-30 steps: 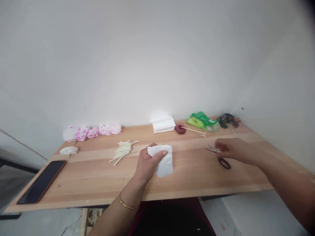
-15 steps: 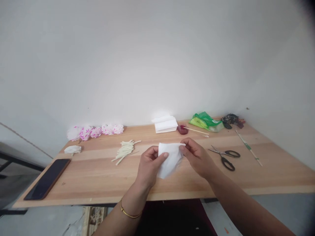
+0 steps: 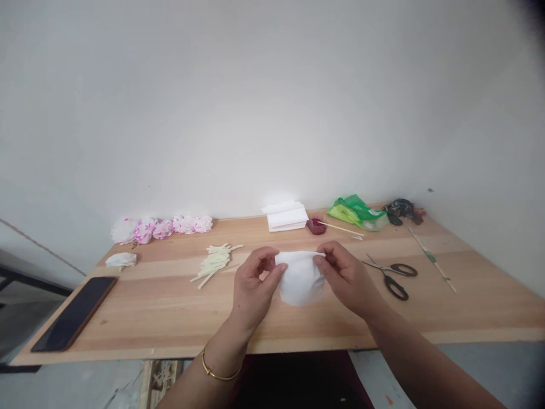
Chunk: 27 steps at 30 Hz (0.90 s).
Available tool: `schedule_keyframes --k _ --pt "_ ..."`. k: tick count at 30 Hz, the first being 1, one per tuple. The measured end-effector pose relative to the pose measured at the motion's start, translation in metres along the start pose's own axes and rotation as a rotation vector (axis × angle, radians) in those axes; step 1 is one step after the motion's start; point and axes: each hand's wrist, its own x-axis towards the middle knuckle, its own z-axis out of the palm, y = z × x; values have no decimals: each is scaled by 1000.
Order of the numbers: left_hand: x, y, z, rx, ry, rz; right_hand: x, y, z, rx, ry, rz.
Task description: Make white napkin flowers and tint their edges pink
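Observation:
A thin white tissue (image 3: 300, 279) hangs between my two hands, its top edge stretched nearly level above the table. My left hand (image 3: 258, 279) pinches the upper left corner between thumb and fingers. At the upper right corner my right hand (image 3: 346, 278) pinches it the same way. Behind the tissue lies a folded stack of white tissues (image 3: 287, 217). Scissors (image 3: 389, 271) with black handles lie spread on the table to the right of my right hand. Off to the left of my left hand is a pile of short cream-coloured sticks (image 3: 215, 261).
Pink-and-white tissue puffs (image 3: 162, 228) line the back left, with a small white tissue bundle (image 3: 121, 259) and a phone (image 3: 74, 313) nearer. A dark red dish (image 3: 315, 226), a green plastic bag (image 3: 357, 210), black crumpled plastic (image 3: 402, 210) and a thin stick (image 3: 432, 258) lie right.
My hands have drawn slightly apart, and the tissue's top edge is now pulled straighter. My left hand has shifted from the tissue's left side to its upper corner.

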Motion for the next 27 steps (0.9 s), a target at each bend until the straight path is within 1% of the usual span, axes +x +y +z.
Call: schedule_keyframes --k 3,7,12,15,18,23,27 --pt "2 3 -3 143 -51 42 0 0 1 -13 8 -15" --pt "5 6 -3 210 -48 26 2 0 1 -46 18 -47" --pt "9 10 -2 228 -41 28 3 0 1 -97 27 -102" --pt "10 11 -1 237 -62 81 4 0 2 -109 34 -118" --pt "11 12 -1 225 -57 141 4 0 3 -111 48 -111" --pt "11 12 -2 286 -81 174 6 2 4 -114 54 -91" --pt "10 13 -2 334 -86 213 8 3 4 -139 61 -108"
